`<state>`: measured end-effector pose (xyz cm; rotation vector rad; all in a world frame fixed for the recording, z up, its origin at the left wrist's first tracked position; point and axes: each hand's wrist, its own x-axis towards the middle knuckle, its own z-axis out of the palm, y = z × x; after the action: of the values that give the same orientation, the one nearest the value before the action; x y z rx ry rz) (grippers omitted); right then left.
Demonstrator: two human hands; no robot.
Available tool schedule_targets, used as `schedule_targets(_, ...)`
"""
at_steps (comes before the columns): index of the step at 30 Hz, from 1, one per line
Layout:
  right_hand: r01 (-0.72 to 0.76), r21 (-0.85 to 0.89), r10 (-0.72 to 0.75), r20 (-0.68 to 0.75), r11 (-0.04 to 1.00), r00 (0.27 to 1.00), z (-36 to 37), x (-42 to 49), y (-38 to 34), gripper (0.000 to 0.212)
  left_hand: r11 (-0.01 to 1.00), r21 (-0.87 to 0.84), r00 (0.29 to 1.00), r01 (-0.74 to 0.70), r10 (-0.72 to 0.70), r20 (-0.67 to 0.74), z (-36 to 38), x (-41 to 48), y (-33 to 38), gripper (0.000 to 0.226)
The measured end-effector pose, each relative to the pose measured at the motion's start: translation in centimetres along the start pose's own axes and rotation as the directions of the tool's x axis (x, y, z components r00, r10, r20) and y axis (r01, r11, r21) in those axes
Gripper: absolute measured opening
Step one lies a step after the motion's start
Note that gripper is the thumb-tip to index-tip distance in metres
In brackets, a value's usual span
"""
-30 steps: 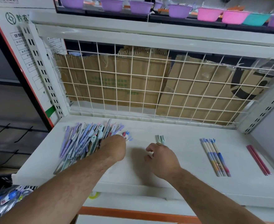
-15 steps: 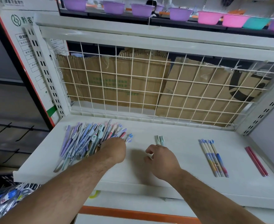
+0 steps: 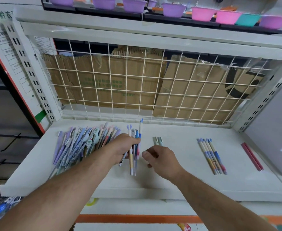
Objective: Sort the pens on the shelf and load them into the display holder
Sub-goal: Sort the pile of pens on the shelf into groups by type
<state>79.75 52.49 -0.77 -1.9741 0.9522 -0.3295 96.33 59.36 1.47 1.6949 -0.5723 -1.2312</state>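
Pens now in left hand (aloft)

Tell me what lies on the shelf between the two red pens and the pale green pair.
Head view: only the row of blue-topped pens, with bare shelf either side.

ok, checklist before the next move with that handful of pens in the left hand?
1. Left hand grips the bunch of pens firmly: ok.
2. Bunch is a single type: not ok, tops and colours differ.
3. Right hand free to pull pens out: ok, nothing seen in it.
4. Sorted groups lie apart on the shelf, namely the green pair, blue-topped row and red pair: ok.
5. Display holder located: cannot tell, not in view.
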Motion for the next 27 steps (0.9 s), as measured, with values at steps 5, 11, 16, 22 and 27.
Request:
schedule_targets(5, -0.11, 0.217, 0.108, 0.02, 0.97, 0.994, -0.3, -1.0, -0.6, 0.025, 0.996, -0.086, 1.0, -0.011, 0.009, -0.02, 1.9, 1.1, -0.9, 0.017)
schedule_targets(11, -0.176, 0.294, 0.201, -0.057, 0.939, 0.978, -0.7, -1.7, 0.6, 0.018, 0.993, -0.121, 0.992, -0.003, 0.018, 0.125, 4.5, 1.4, -1.1, 0.029)
schedule_targets(16, -0.198, 0.3, 0.238, -0.103, 0.933, 0.966, -2.5, -2.4, 2.3, 0.015, 0.991, -0.133, 0.99, 0.018, 0.001, 0.14, 7.4, 1.5, -0.8, 0.02)
schedule_targets(22, -0.198, 0.301, 0.256, -0.169, 0.933, 0.952, -6.1, -2.8, 5.2, 0.015, 0.993, -0.119, 0.991, 0.025, -0.008, 0.135, 12.5, 2.2, 0.5, 0.016)
schedule_targets(27, -0.198, 0.25, 0.252, -0.207, 0.948, 0.945, -11.1, -3.2, 8.6, 0.008, 0.988, -0.142, 0.995, 0.059, -0.046, 0.09, 17.9, 3.3, 1.1, 0.012)
